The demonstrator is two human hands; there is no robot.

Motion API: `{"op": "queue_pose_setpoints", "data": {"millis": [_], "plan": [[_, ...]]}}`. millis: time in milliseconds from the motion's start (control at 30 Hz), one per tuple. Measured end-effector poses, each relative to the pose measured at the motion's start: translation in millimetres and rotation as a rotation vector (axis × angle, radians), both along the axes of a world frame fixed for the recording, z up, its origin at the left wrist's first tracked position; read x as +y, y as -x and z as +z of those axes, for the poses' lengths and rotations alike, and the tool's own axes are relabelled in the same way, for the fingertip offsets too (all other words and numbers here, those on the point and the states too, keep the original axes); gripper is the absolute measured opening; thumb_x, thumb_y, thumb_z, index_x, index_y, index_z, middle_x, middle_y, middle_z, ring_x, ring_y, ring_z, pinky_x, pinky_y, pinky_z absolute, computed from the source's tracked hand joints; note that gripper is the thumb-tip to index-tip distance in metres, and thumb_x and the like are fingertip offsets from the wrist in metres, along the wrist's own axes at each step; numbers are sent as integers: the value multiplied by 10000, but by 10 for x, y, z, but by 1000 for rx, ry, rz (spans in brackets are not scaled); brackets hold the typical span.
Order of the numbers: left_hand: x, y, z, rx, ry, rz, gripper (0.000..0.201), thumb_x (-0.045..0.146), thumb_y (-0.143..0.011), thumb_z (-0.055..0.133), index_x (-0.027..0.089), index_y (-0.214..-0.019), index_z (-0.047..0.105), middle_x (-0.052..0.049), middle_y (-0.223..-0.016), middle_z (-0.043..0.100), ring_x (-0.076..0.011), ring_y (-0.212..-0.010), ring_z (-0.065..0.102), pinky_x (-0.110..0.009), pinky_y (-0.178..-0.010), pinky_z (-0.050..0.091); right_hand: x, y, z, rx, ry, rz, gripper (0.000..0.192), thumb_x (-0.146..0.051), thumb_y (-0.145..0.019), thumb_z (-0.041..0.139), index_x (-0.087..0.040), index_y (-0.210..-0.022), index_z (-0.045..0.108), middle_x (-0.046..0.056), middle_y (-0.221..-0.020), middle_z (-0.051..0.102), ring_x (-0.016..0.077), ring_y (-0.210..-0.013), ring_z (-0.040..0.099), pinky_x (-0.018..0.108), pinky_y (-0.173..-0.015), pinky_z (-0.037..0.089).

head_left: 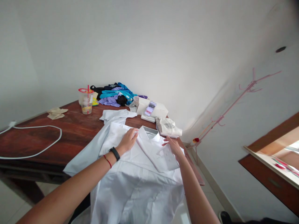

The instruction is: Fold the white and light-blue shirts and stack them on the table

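A white collared shirt (pixel 140 174) lies spread over the near corner of a dark wooden table (pixel 70 133), its lower part hanging off the edge. My left hand (pixel 128 140) rests flat on the shirt's left shoulder beside the collar (pixel 150 131), fingers together. My right hand (pixel 173 145) presses on the folded right side of the shirt, near the table's edge. Neither hand holds anything lifted. A black band and a red string sit on my left wrist.
A plastic cup with a red straw (pixel 86 101) stands at the table's back, next to a heap of coloured clothes (pixel 115 95). A white box (pixel 151 109), a folded white cloth (pixel 169 127), a white cable (pixel 35 140) and a beige rag (pixel 56 113) also lie there. A pink coat stand (pixel 233 104) leans by the wall.
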State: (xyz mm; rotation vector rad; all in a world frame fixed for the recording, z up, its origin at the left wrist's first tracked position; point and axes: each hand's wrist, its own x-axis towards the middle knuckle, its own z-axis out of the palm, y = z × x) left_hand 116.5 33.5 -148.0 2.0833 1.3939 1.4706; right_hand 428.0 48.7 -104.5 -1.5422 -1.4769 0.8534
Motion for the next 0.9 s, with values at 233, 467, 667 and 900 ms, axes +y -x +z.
{"op": "queue_pose_setpoints", "data": {"millis": [233, 467, 667, 900], "plan": [[44, 2, -40, 10, 12, 1, 304, 396, -1031, 372, 205, -1161, 570, -112, -1204, 645, -262, -1168, 602, -441, -1049, 471, -375, -235, 117, -130, 320, -34, 481, -653, -769, 703, -209, -947, 761, 71, -881, 719, 185, -727, 623, 274, -602, 471], [40, 3, -31, 1, 5, 14, 300, 397, -1035, 365, 210, -1161, 563, -112, -1200, 642, -267, -1174, 592, -458, -1066, 458, -427, -521, 163, -53, 158, -42, 357, -455, -661, 761, -169, -867, 709, 9, -676, 634, 136, -596, 546, 231, -532, 409], [24, -5, 0, 11, -29, -4, 326, 385, -1037, 347, 202, -1160, 586, -112, -1194, 650, -256, -1176, 602, -436, -1064, 477, -489, -971, 310, 137, -40, -215, 417, -473, -673, 714, -179, -964, 661, -1, -662, 602, 144, -536, 539, 254, -490, 435], [-22, -36, 16, 206, -83, -93, 336, 382, -1024, 413, 193, -1141, 665, -132, -1325, 642, -301, -1389, 476, -507, -1195, 354, -635, -880, -42, 58, 213, -137, 347, -511, -756, 723, -188, -872, 671, 84, -807, 692, 168, -556, 630, 297, -498, 513]]}}
